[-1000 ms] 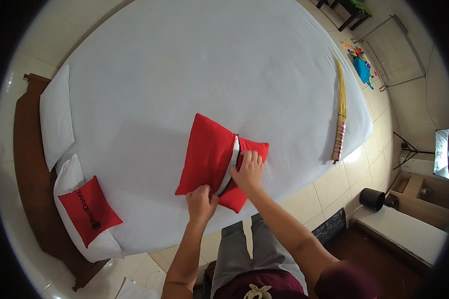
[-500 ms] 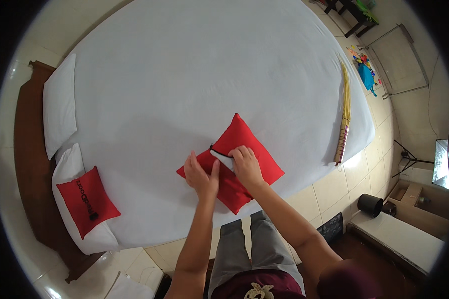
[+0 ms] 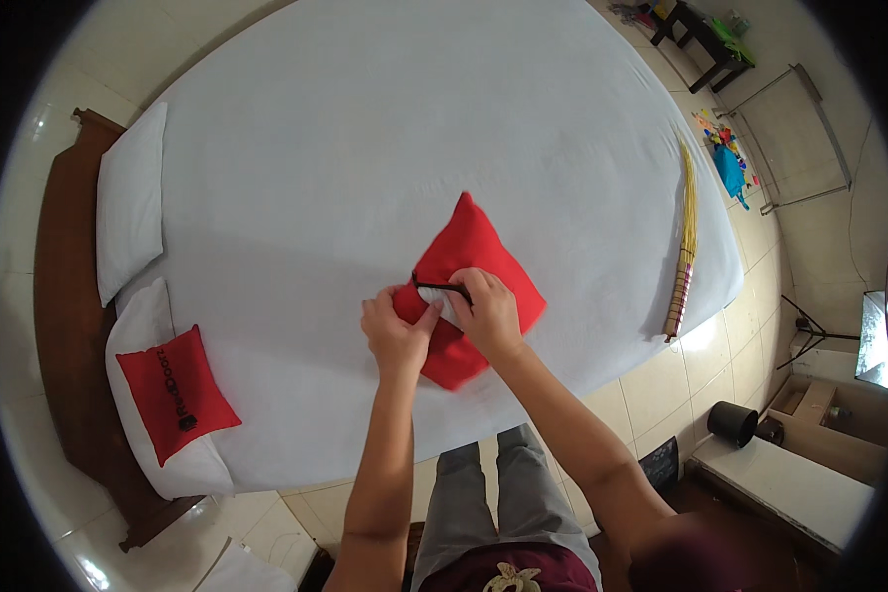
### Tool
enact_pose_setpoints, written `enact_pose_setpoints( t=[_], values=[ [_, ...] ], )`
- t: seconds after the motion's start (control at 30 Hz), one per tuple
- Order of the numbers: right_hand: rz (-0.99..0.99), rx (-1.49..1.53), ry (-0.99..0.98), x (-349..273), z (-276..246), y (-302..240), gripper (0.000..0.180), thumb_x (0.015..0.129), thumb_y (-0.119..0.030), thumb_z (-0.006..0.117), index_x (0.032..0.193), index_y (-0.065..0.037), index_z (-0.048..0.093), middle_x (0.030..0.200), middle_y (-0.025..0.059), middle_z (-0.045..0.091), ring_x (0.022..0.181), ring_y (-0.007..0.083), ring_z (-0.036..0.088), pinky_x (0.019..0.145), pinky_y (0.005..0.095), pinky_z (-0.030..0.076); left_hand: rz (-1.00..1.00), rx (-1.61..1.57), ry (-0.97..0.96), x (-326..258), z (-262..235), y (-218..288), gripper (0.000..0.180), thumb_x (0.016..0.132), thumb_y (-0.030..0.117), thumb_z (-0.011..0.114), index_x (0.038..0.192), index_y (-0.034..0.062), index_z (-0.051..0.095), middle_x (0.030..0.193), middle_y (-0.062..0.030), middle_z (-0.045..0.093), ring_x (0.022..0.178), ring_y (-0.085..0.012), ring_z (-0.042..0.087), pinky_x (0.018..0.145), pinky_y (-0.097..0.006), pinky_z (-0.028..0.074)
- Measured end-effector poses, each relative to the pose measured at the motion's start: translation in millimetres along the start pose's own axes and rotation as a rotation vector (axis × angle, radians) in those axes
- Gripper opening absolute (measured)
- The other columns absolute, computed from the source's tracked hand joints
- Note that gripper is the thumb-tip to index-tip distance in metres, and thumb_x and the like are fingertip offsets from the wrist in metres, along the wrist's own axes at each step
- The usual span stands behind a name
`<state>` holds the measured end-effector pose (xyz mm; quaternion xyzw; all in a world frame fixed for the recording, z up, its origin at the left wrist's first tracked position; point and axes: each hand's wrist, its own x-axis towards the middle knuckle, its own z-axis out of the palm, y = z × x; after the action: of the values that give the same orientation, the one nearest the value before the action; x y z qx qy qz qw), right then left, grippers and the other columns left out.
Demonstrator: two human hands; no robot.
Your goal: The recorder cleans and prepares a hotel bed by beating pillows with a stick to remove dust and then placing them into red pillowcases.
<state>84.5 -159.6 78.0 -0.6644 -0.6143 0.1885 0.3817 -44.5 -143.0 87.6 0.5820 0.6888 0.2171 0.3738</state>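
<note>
In front of me a red cushion (image 3: 488,247) lies tilted on the bed, one corner pointing away. A slit edged by a dark zipper (image 3: 446,286) gapes near its middle, and the white inner (image 3: 432,296) shows through. My left hand (image 3: 397,333) is closed round the cushion's left corner, its thumb pressed by the slit. With its fingers bent, my right hand (image 3: 493,314) pinches the right end of the zippered edge. The fingertips of both hands are partly hidden by the fabric.
White sheeting covers the bed (image 3: 316,148). At the left, a second red cushion (image 3: 173,395) leans on a white pillow (image 3: 148,464), with another pillow (image 3: 133,207) beyond, by the wooden headboard (image 3: 69,326). A stick broom (image 3: 683,257) lies along the right edge.
The cushion has been drawn up, its near corner further from me and more bunched. My left fingers, stretched out before, now curl round its corner. The zippered slit looks tauter.
</note>
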Motion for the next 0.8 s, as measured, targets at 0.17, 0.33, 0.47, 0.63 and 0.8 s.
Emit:
enact_pose_setpoints(
  t=[0.17, 0.33, 0.47, 0.63, 0.8],
  values=[
    [0.017, 0.081, 0.128, 1, -3, 2, 0.012, 0.075, -0.007, 0.059, 0.084, -0.005, 0.052, 0.079, 0.0103, 0.056, 0.075, 0.0300, 0.055, 0.065, 0.0379, 0.045, 0.305, 0.111, 0.371, 2, 15, 17, 0.050, 0.064, 0.020, 0.073, 0.106, 0.0087, 0.048, 0.100, -0.0081, 0.045, 0.098, -0.0302, 0.044, 0.079, -0.045, 0.038],
    [-0.071, 0.071, 0.033, -7, 13, -4, 0.009, 0.076, -0.007, 0.058, 0.083, -0.006, 0.052, 0.079, 0.0085, 0.055, 0.077, 0.0294, 0.054, 0.066, 0.0382, 0.045, 0.263, 0.440, 0.375, 24, 32, -17, 0.052, 0.064, 0.022, 0.070, 0.107, 0.0112, 0.043, 0.099, -0.0059, 0.046, 0.095, -0.0281, 0.046, 0.081, -0.045, 0.035],
    [0.004, -0.024, 0.078, -3, 6, 6, 0.012, 0.073, -0.004, 0.057, 0.084, -0.006, 0.052, 0.082, 0.0085, 0.054, 0.077, 0.0288, 0.054, 0.066, 0.0383, 0.045, 0.408, 0.258, 0.131, 13, 8, 5, 0.047, 0.070, 0.026, 0.068, 0.108, 0.0108, 0.046, 0.100, -0.0061, 0.049, 0.095, -0.0264, 0.049, 0.076, -0.046, 0.038],
    [0.052, 0.172, -0.012, -9, 0, -12, 0.016, 0.071, -0.004, 0.058, 0.085, -0.005, 0.050, 0.081, 0.0091, 0.053, 0.078, 0.0264, 0.055, 0.065, 0.0373, 0.046, 0.401, 0.178, 0.003, 18, -30, 4, 0.026, 0.079, 0.022, 0.062, 0.100, 0.0096, 0.053, 0.095, -0.0089, 0.055, 0.087, -0.0241, 0.054, 0.072, -0.040, 0.043],
    [0.175, 0.208, 0.075, 0, 4, -24, 0.020, 0.075, -0.016, 0.063, 0.085, -0.005, 0.049, 0.080, 0.0099, 0.053, 0.075, 0.0277, 0.055, 0.064, 0.0374, 0.046, 0.366, 0.035, -0.045, 17, -26, 9, 0.028, 0.077, 0.017, 0.064, 0.098, 0.0043, 0.051, 0.094, -0.0083, 0.056, 0.085, -0.0234, 0.055, 0.072, -0.034, 0.045]
  ],
)
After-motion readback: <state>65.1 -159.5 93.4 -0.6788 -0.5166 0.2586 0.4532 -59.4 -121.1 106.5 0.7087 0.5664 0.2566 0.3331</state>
